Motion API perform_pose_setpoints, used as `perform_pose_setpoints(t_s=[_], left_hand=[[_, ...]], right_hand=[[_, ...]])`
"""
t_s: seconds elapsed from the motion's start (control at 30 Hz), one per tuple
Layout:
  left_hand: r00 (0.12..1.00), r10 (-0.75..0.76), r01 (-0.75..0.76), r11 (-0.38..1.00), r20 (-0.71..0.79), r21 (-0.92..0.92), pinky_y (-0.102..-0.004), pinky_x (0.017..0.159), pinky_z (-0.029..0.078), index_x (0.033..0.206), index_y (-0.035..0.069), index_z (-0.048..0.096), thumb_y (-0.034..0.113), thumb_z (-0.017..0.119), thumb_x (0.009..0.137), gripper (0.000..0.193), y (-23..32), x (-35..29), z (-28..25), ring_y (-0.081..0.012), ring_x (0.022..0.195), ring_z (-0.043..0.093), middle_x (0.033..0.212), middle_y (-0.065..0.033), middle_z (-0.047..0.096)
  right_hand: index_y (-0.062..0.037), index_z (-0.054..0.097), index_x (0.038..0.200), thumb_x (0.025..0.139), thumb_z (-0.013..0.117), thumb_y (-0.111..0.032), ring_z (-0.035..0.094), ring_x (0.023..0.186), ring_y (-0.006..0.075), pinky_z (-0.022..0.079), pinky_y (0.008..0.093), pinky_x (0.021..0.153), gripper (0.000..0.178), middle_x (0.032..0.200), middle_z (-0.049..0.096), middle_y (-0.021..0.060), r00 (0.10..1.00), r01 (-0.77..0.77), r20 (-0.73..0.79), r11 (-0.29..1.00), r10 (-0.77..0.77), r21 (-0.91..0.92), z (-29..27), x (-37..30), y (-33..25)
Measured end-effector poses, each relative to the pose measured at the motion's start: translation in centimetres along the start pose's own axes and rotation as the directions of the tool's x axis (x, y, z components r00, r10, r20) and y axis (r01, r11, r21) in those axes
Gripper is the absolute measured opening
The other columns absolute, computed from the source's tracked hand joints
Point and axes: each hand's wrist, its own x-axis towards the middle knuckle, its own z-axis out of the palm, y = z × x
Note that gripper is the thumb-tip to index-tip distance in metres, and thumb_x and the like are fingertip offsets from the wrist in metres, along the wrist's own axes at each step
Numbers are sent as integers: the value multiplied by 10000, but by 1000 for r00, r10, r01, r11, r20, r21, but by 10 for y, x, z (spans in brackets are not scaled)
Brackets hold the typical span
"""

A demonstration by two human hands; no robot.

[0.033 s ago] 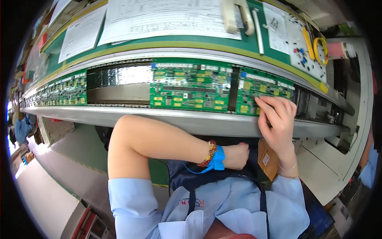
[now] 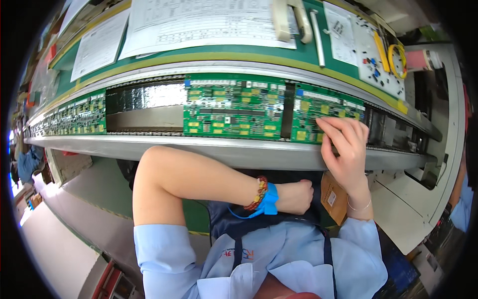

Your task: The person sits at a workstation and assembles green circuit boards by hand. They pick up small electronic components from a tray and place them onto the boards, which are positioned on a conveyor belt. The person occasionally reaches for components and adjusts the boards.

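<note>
Over the right-hand green circuit board (image 2: 304,119), my right hand (image 2: 348,149) has its fingertips at the board's surface. Its thumb stands apart from the index finger, and I see nothing held between them. Close to my body, below the rail's near edge, my left hand (image 2: 296,197) is curled into a fist. Whatever may be inside that fist is hidden. A blue wrist strap (image 2: 269,199) and a bead bracelet (image 2: 258,193) circle my left wrist. Another green circuit board (image 2: 234,107) lies to the left of the one under my right hand, a narrow dark gap between them.
The boards sit between metal conveyor rails (image 2: 224,151), with more boards (image 2: 74,117) farther left. Behind lie printed sheets (image 2: 209,30), a beige handle-shaped object (image 2: 281,22), a white rod (image 2: 317,40), and a white panel (image 2: 391,87) with small parts, yellow-handled pliers (image 2: 381,50) and yellow tape (image 2: 398,61).
The whole view has shifted slightly, so the boards and papers appear a little farther left. Both hands keep nearly the same pose.
</note>
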Motion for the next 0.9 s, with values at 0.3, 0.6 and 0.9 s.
perform_pose_setpoints(t_s=[0.3, 0.6, 0.9], left_hand=[[950, -208, 286, 878, -233, 384, -359, 783, 450, 943, -38, 586, 234, 462, 765, 348, -19, -21, -89, -300, 902, 558, 937, -184, 596], [869, -464, 480, 707, -171, 520, -374, 796, 482, 1031, -42, 542, 192, 424, 810, 343, -35, -37, -97, -324, 877, 610, 922, -232, 611], [878, -457, 466, 757, -139, 458, -384, 799, 502, 1062, -46, 530, 174, 406, 831, 342, -40, -41, -88, -353, 901, 617, 948, -279, 601]], right_hand=[[-44, 615, 926, 770, 589, -57, 509, 835, 214, 365, 322, 734, 158, 865, 563, 34, 989, 143, 0, 980, -145, 135, -5, 51, 34], [-31, 626, 818, 689, 640, -32, 495, 775, 222, 413, 328, 697, 129, 787, 531, 35, 985, 157, 41, 973, -166, 168, 15, 67, 34], [-23, 639, 795, 669, 649, -26, 508, 783, 222, 431, 324, 686, 126, 785, 567, 39, 984, 146, 62, 955, -167, 257, 18, 72, 38]])
